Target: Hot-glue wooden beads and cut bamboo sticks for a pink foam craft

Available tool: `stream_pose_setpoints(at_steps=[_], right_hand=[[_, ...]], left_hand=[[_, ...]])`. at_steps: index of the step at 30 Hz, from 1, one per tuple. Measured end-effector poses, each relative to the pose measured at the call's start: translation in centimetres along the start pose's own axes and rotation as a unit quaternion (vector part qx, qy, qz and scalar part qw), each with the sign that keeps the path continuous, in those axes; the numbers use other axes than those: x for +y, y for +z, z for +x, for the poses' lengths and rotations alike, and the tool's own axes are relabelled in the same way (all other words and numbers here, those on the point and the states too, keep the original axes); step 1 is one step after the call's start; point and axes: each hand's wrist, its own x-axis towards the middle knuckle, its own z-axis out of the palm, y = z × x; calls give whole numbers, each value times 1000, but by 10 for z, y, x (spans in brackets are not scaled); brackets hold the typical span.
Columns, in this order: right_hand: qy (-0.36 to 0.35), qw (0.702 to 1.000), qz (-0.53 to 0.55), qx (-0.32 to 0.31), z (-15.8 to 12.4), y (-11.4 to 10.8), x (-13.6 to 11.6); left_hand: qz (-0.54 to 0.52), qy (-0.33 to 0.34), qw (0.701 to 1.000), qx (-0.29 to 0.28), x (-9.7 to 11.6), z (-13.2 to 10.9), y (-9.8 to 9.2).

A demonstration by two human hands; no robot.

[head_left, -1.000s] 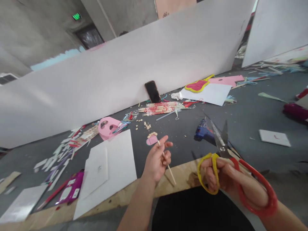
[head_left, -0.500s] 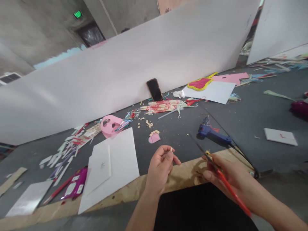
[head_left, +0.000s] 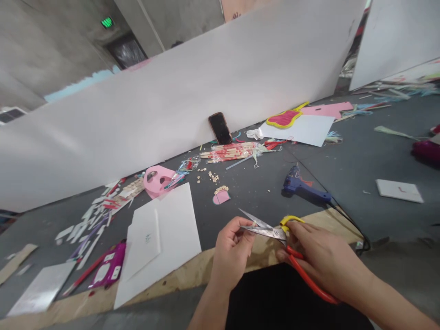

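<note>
Near the table's front edge, my left hand (head_left: 231,250) pinches a short pale stick (head_left: 254,224) between thumb and fingers; most of it is hidden. My right hand (head_left: 325,247) grips scissors (head_left: 277,233) with one yellow and one red handle. Their blades are parted and reach over to my left fingertips, around the stick as far as I can see. Beyond my left hand lies a small pink rounded piece (head_left: 220,197) with pale round bits along its top edge. Several loose bits (head_left: 213,177) are scattered behind it.
A blue glue gun (head_left: 305,190) with a black cord lies at right. White sheets (head_left: 175,233) and a purple packet (head_left: 109,266) are at left, a pink mask-like cutout (head_left: 158,181) behind them. A phone (head_left: 220,128) leans against the white partition (head_left: 172,91), behind wrapped sticks (head_left: 233,152).
My right hand has moved left and turned the scissors, bringing their opened blades to my left fingertips. The left hand still pinches the stick, slightly lower in view.
</note>
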Motion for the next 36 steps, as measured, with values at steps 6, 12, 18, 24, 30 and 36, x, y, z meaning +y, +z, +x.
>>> stream_pose_setpoints(at_steps=[6, 12, 18, 24, 30, 36], right_hand=[[7, 1000, 13, -19, 1, 2, -3], [11, 999, 27, -33, 0, -1, -6], [25, 997, 30, -63, 0, -1, -9], [20, 997, -3, -72, 1, 1, -11], [15, 998, -24, -56, 2, 2, -11], [12, 999, -19, -31, 2, -1, -9]], left_hand=[[-5, -15, 1000, -17, 2, -2, 3], [5, -7, 1000, -26, 5, -2, 3], [20, 15, 999, -20, 6, -2, 2], [45, 19, 999, -5, 3, -4, 2], [53, 16, 998, 17, 5, -5, 5], [28, 44, 998, 48, 3, -5, 8]])
